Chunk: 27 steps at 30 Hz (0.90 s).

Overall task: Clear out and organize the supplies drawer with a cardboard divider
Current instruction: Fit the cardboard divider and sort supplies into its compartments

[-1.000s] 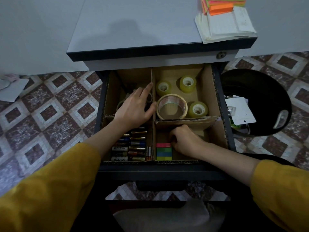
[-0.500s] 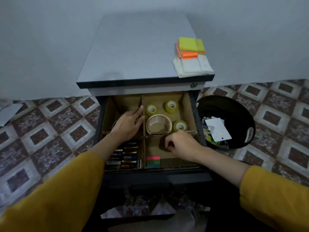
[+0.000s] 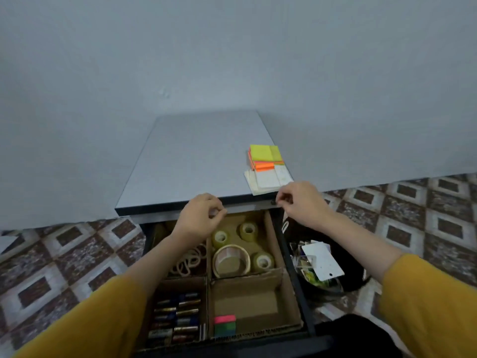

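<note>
tape rolls (image 3: 231,259): 4 | drawer compartments (image 3: 247,303): 4 | hands (image 3: 198,218): 2 | bin (image 3: 348,267): 1
</note>
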{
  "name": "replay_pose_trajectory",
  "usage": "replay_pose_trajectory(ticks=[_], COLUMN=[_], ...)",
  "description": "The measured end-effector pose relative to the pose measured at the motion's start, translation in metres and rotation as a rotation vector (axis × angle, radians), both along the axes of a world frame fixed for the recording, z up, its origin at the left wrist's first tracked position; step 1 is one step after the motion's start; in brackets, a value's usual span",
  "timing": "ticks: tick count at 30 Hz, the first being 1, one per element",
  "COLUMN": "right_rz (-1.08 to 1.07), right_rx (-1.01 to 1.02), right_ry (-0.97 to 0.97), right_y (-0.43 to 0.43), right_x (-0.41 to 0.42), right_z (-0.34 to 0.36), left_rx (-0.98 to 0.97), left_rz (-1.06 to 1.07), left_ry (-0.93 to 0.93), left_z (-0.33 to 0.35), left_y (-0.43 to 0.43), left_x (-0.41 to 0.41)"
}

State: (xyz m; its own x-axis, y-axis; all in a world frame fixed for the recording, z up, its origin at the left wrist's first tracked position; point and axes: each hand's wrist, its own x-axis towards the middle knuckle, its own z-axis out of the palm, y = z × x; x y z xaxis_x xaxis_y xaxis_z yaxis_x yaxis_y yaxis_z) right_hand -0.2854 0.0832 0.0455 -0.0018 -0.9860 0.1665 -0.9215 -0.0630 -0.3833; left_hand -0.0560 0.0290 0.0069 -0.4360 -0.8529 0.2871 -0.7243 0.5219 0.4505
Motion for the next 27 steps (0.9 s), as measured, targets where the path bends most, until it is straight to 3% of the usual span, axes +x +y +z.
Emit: replay_pose_trajectory(ticks=[4, 10, 27], right_rz=[-0.111, -0.123, -0.123], right_rx=[-0.073, -0.002, -0.057], right_ry=[-0.022, 0.050, 0.073], right_y=[-0.036, -0.070, -0.072], right_x=[-0.014, -0.026, -0.029], right_z=[0.014, 0.005, -0.011], left_rx=[-0.059, -0.090, -0.145], left_rz=[-0.010, -0.029, -0.045], left_ry=[0.035, 0.018, -0.240], left_z=[0.020, 0.030, 0.031], left_y=[-0.022, -0.052, -0.088], left_x=[-0.023, -0.061, -0.120])
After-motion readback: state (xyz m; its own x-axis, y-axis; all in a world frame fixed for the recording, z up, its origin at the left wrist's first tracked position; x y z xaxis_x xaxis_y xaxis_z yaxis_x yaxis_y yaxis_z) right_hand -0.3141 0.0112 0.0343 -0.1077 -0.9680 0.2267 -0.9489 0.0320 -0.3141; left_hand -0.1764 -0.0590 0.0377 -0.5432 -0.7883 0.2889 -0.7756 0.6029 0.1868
